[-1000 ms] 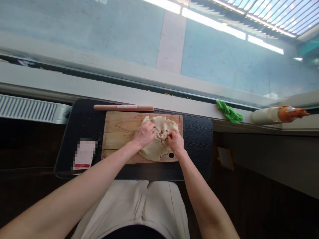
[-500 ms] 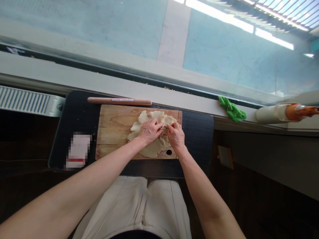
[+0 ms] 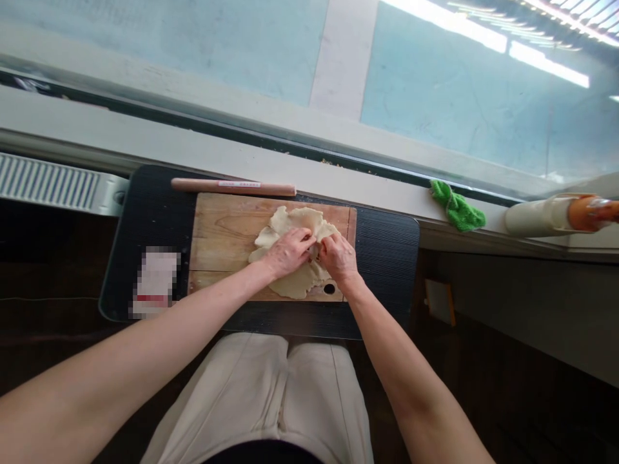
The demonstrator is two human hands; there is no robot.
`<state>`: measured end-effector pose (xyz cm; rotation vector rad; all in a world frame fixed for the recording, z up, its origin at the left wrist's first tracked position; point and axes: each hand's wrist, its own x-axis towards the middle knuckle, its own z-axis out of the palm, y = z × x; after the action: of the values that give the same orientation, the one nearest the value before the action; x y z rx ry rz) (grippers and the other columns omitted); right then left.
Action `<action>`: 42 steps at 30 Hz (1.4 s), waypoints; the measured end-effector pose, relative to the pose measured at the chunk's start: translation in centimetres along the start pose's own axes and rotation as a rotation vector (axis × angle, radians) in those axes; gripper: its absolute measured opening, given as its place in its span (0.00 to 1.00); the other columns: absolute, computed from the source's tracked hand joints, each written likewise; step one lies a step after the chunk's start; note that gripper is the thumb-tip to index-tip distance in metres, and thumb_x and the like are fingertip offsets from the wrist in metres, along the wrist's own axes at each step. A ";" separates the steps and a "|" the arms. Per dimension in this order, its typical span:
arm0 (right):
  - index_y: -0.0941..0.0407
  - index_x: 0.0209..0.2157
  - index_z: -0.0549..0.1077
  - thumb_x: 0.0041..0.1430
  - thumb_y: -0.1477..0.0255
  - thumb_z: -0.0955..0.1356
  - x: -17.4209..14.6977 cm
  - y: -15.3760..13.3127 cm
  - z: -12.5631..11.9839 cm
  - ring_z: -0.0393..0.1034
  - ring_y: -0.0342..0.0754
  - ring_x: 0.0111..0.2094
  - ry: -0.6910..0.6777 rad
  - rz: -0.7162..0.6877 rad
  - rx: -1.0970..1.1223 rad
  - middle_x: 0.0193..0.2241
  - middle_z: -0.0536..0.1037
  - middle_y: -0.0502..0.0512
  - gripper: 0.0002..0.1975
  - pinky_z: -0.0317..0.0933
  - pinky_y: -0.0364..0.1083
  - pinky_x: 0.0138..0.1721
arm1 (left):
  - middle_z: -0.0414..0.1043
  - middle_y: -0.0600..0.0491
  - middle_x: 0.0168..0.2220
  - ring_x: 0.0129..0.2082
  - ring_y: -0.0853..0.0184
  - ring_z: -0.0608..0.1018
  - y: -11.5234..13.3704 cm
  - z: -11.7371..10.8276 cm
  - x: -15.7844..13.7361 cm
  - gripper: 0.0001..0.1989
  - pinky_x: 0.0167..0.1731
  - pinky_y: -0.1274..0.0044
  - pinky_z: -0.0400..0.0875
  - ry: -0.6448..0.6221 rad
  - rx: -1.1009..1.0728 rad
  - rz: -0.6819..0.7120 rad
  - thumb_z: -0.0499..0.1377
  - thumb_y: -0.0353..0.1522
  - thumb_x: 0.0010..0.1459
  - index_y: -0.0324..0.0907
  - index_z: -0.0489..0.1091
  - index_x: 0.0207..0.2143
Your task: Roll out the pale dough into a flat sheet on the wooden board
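Observation:
A flattened sheet of pale dough (image 3: 296, 283) with wavy, ragged edges lies on the right half of a wooden cutting board (image 3: 225, 229). Over the middle of the dough, my left hand (image 3: 291, 250) has its fingers curled and pinched on it. Close by on the right, my right hand (image 3: 338, 256) is closed on the dough's right edge, its fingertips nearly meeting those of the left. Dough gathers up between the two hands. The fingers hide part of its centre.
A rolling pin (image 3: 235, 187) with a label lies behind the board on the black table (image 3: 387, 258). A blurred-out pale item (image 3: 155, 280) is at the table's left. A green cloth (image 3: 457, 207) and a white bottle (image 3: 536, 219) rest on the window sill to the right.
Both hands have drawn slightly closer together, and the dough's upper right edge is pulled inward and bunched more. The whole view has shifted a little with the head.

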<state>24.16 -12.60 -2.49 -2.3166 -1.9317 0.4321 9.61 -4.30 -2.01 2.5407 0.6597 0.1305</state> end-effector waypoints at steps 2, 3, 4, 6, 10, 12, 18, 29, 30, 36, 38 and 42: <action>0.55 0.35 0.73 0.65 0.73 0.59 -0.6 -0.2 0.3 0.66 0.48 0.41 0.015 -0.032 0.022 0.37 0.73 0.57 0.12 0.60 0.44 0.42 | 0.67 0.43 0.49 0.50 0.59 0.69 0.2 0.2 -0.6 0.16 0.52 0.68 0.65 -0.001 0.058 0.002 0.52 0.28 0.59 0.37 0.69 0.48; 0.55 0.36 0.74 0.66 0.72 0.58 -0.9 -0.3 0.3 0.66 0.48 0.41 0.023 -0.039 0.035 0.37 0.73 0.57 0.13 0.60 0.43 0.42 | 0.66 0.42 0.50 0.51 0.59 0.69 0.3 0.3 -0.8 0.16 0.53 0.67 0.65 -0.001 0.080 -0.014 0.51 0.28 0.59 0.37 0.68 0.49; 0.54 0.36 0.74 0.66 0.72 0.58 -1.1 -0.2 0.2 0.66 0.48 0.41 0.032 -0.044 0.053 0.37 0.73 0.57 0.14 0.60 0.43 0.42 | 0.66 0.42 0.51 0.51 0.58 0.69 0.5 0.3 -0.8 0.17 0.53 0.67 0.65 -0.002 0.090 -0.027 0.50 0.28 0.59 0.37 0.68 0.50; 0.54 0.38 0.74 0.66 0.72 0.58 -1.4 0.0 -0.3 0.66 0.46 0.41 0.040 -0.065 0.125 0.38 0.73 0.56 0.14 0.60 0.42 0.43 | 0.66 0.43 0.51 0.52 0.59 0.68 0.6 0.1 -0.8 0.17 0.54 0.67 0.64 -0.003 0.066 -0.028 0.50 0.29 0.60 0.38 0.68 0.50; 0.55 0.46 0.71 0.64 0.71 0.60 -1.8 0.7 -1.3 0.67 0.43 0.38 0.065 0.038 0.295 0.39 0.72 0.54 0.12 0.61 0.40 0.41 | 0.68 0.45 0.48 0.50 0.62 0.69 0.5 -0.5 -1.2 0.18 0.53 0.70 0.64 0.058 -0.015 -0.068 0.50 0.31 0.61 0.39 0.66 0.53; 0.55 0.43 0.72 0.63 0.70 0.62 -1.9 0.7 -1.2 0.67 0.43 0.36 0.011 0.104 0.291 0.36 0.73 0.53 0.11 0.61 0.40 0.38 | 0.69 0.46 0.44 0.46 0.61 0.70 0.4 -0.4 -1.6 0.17 0.49 0.69 0.66 0.075 0.012 -0.147 0.51 0.33 0.61 0.40 0.68 0.50; 0.53 0.37 0.76 0.62 0.67 0.63 -2.1 0.8 -1.2 0.68 0.44 0.39 -0.087 0.110 0.279 0.35 0.74 0.52 0.10 0.59 0.41 0.41 | 0.69 0.49 0.37 0.40 0.61 0.70 0.4 0.9 -2.5 0.16 0.41 0.70 0.65 0.068 0.071 -0.243 0.57 0.36 0.57 0.44 0.71 0.48; 0.50 0.39 0.73 0.54 0.56 0.67 -4.9 0.8 -1.7 0.68 0.44 0.33 -0.235 0.466 0.341 0.33 0.74 0.48 0.15 0.58 0.42 0.34 | 0.71 0.48 0.33 0.36 0.61 0.72 4.5 2.5 -3.6 0.10 0.36 0.71 0.63 0.049 0.015 -0.419 0.57 0.38 0.57 0.41 0.70 0.29; 0.50 0.39 0.72 0.54 0.56 0.67 -4.8 0.8 -1.5 0.68 0.44 0.34 -0.229 0.443 0.329 0.34 0.74 0.48 0.16 0.58 0.42 0.34 | 0.71 0.48 0.33 0.37 0.61 0.73 4.8 2.8 -3.3 0.09 0.36 0.71 0.63 0.057 0.013 -0.441 0.57 0.37 0.56 0.41 0.69 0.30; 0.53 0.40 0.72 0.53 0.56 0.68 -4.7 0.4 -2.2 0.65 0.50 0.44 -0.172 0.279 0.123 0.41 0.71 0.55 0.17 0.60 0.45 0.42 | 0.74 0.53 0.31 0.33 0.65 0.74 5.2 3.1 -2.3 0.05 0.34 0.73 0.61 0.065 -0.132 -0.576 0.55 0.33 0.55 0.43 0.68 0.27; 0.53 0.41 0.72 0.52 0.57 0.69 -4.8 0.1 -2.6 0.65 0.51 0.45 -0.175 0.246 0.070 0.42 0.71 0.56 0.18 0.59 0.46 0.44 | 0.74 0.55 0.29 0.31 0.67 0.73 5.0 2.9 -2.4 0.05 0.34 0.74 0.61 0.094 -0.216 -0.586 0.55 0.33 0.55 0.44 0.67 0.27; 0.53 0.42 0.72 0.56 0.60 0.67 -5.0 -0.2 -2.8 0.65 0.50 0.45 -0.152 0.225 0.047 0.42 0.71 0.56 0.15 0.59 0.46 0.43 | 0.73 0.55 0.28 0.28 0.68 0.72 4.8 2.8 -2.5 0.05 0.32 0.76 0.62 0.136 -0.283 -0.636 0.56 0.33 0.54 0.44 0.66 0.26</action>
<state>23.97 -17.16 1.01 -2.5478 -1.7033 0.6843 10.06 -10.34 -1.95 1.9608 1.3603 0.1593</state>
